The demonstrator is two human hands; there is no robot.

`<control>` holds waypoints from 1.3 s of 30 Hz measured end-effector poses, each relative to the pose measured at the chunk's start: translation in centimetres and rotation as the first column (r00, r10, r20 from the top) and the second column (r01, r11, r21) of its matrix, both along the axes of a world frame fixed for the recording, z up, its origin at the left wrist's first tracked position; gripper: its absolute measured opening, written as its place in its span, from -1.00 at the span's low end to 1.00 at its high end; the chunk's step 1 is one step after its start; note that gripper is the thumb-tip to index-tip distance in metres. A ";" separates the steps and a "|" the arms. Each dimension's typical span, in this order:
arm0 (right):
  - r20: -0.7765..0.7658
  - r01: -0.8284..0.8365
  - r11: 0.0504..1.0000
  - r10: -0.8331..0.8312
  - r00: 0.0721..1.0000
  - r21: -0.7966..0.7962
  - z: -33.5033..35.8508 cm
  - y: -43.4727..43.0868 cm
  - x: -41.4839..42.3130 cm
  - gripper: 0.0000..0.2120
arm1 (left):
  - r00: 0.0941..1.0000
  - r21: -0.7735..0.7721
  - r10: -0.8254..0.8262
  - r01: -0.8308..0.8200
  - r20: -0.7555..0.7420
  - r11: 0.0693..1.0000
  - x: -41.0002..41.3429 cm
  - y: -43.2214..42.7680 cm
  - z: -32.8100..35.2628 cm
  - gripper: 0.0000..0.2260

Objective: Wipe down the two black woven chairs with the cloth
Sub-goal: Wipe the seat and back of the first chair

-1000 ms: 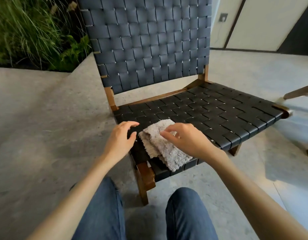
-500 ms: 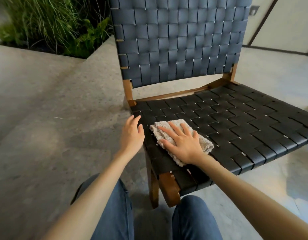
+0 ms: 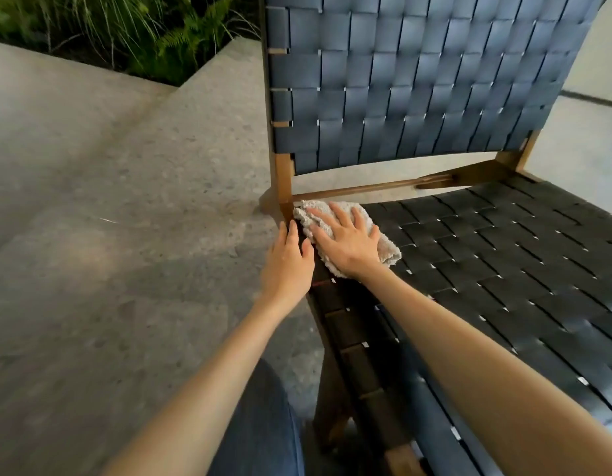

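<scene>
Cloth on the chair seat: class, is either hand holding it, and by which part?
Nothing is gripped. The right hand presses flat on the cloth, fingers spread. The left hand rests on the side edge of the chair seat beside it.

Left hand and right hand lie flat, close together.

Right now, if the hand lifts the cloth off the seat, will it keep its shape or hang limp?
Probably limp: the cloth bunches in soft folds under the right hand. Likely light, being thin looped towelling. Its fuzzy pile may drag slightly on the woven seat rather than slide freely.
</scene>
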State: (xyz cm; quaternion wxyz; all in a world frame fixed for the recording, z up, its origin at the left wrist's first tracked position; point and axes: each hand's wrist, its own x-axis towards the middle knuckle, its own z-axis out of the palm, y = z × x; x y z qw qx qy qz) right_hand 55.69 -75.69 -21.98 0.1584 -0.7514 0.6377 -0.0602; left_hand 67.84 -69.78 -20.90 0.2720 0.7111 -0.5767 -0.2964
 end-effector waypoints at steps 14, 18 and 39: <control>-0.024 0.011 1.000 -0.011 1.000 0.018 -0.3 -3.9 1.6 -0.48 | 0.982 0.047 0.008 0.001 -0.188 0.999 0.0 0.1 -0.1 -0.51; 0.000 -0.050 0.999 0.050 0.999 0.017 0.8 -1.4 1.1 -0.52 | 0.936 0.079 -0.029 0.061 -0.351 0.995 1.6 2.5 0.2 -0.48; -0.052 -0.135 0.989 0.139 0.989 0.065 9.7 21.7 -5.8 -0.53 | 0.913 -0.010 -0.124 0.130 -0.389 0.991 -1.0 13.2 4.0 -0.59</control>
